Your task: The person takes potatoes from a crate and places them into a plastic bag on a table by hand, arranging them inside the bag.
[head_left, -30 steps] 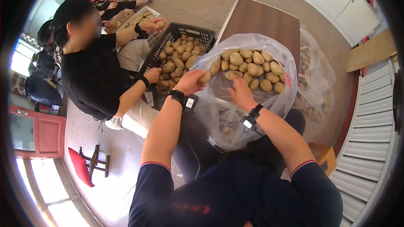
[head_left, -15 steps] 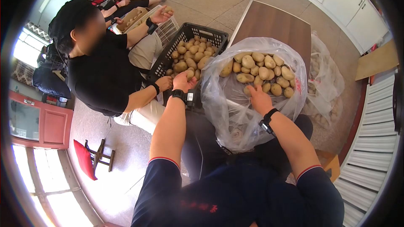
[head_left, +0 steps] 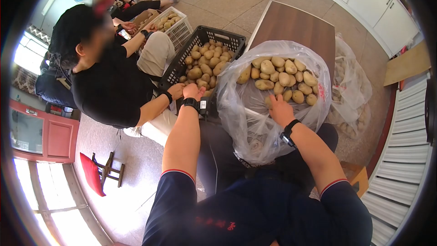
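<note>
My right hand [head_left: 281, 110] is inside a clear plastic bag [head_left: 232, 123], its fingers closed around a potato [head_left: 268, 100] that shows partly beside them. Several loose potatoes [head_left: 284, 79] lie at the far side of the bag's opening. At the near end of a black plastic crate [head_left: 214, 30], my left hand [head_left: 194, 92] has its fingers curled in by the potatoes [head_left: 207, 59]; what they hold, if anything, is hidden. A co-worker's hand [head_left: 176, 91] is right beside my left hand.
The co-worker in black [head_left: 109, 73] sits at my left, with a white crate of potatoes [head_left: 180, 29] beyond. A brown-topped table [head_left: 296, 25] stands behind the bag. Another filled bag [head_left: 350, 86] lies at right, and a red-seated stool [head_left: 93, 173] at lower left.
My left hand has moved slightly down and left at the crate's near end. My right hand has barely moved. The co-worker's far hand has carried a potato back to the white crate.
</note>
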Demonstrator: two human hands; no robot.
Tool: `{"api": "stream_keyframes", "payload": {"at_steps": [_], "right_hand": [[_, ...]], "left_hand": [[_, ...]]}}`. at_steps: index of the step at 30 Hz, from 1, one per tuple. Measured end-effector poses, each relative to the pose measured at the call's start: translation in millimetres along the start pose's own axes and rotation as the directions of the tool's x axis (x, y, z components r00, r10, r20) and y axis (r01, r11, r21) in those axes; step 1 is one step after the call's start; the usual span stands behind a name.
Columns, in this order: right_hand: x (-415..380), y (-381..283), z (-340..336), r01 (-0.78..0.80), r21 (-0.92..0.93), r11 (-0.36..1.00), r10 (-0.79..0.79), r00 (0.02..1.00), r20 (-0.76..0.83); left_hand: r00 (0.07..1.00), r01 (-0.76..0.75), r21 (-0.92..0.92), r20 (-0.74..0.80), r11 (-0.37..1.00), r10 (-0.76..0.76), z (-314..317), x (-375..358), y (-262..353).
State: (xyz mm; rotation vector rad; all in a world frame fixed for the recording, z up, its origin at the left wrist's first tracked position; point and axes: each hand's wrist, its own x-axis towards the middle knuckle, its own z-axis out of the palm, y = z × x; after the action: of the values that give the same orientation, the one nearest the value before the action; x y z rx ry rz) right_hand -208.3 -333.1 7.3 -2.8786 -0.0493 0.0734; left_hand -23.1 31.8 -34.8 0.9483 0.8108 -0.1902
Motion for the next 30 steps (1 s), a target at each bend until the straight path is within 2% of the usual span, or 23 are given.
{"api": "stream_keyframes", "payload": {"at_steps": [3, 6, 11, 13, 15, 22, 24, 25, 27, 28, 30], "right_hand": [[-0.2, 1.7, 7.0, 0.023, -0.026, 0.999, -0.023, 1.0, -0.013], [-1.2, 2.1, 13.2, 0.029, -0.022, 0.999, -0.03, 0.999, -0.027], [-6.5, 1.4, 17.1, 0.039, -0.037, 0.999, -0.039, 0.999, 0.007], [-8.8, 2.2, 18.2, 0.047, -0.043, 0.998, -0.046, 0.999, 0.013], [-10.1, 2.4, 19.5, 0.049, -0.043, 0.998, -0.049, 0.999, -0.008], [-11.7, 8.5, 17.9, 0.046, 0.022, 0.999, -0.046, 0.999, 0.017], [-12.6, 11.2, 14.8, -0.009, 0.124, 0.992, 0.006, 1.0, 0.028], [-13.8, 12.7, 13.6, -0.022, 0.119, 0.993, 0.019, 0.999, 0.027], [-14.1, 12.5, 8.9, -0.048, 0.294, 0.955, 0.051, 0.999, -0.002], [-11.2, 15.1, 11.2, -0.049, 0.294, 0.955, 0.053, 0.999, -0.003], [-2.0, 24.2, 27.4, 0.081, 0.48, 0.874, 0.01, 0.983, -0.183]], "left_hand": [[0.999, 0.039, 0.095, 0.03, 0.995, -0.042, 4.0, -3.2, 0.9], [0.994, -0.013, 0.072, 0.105, 0.997, 0.005, 15.3, -29.0, 0.7], [0.984, -0.085, 0.176, 0.172, 0.981, 0.055, 33.6, -47.2, -4.2], [0.982, -0.081, 0.193, 0.183, 0.978, 0.045, 39.9, -55.0, -5.6], [0.96, -0.092, 0.238, 0.278, 0.967, 0.023, 46.2, -65.7, -7.1], [0.897, -0.097, 0.366, 0.435, 0.925, -0.078, 61.8, -90.5, -12.2], [0.892, -0.115, 0.412, 0.443, 0.904, -0.088, 66.9, -98.3, -16.5], [0.887, -0.111, 0.416, 0.451, 0.903, -0.098, 70.0, -101.6, -17.8], [0.863, -0.109, 0.435, 0.488, 0.894, -0.132, 71.3, -102.1, -17.9], [0.865, -0.122, 0.451, 0.485, 0.884, -0.128, 71.9, -102.5, -19.4], [0.863, -0.129, 0.468, 0.487, 0.874, -0.134, 75.2, -105.7, -23.4]]}}
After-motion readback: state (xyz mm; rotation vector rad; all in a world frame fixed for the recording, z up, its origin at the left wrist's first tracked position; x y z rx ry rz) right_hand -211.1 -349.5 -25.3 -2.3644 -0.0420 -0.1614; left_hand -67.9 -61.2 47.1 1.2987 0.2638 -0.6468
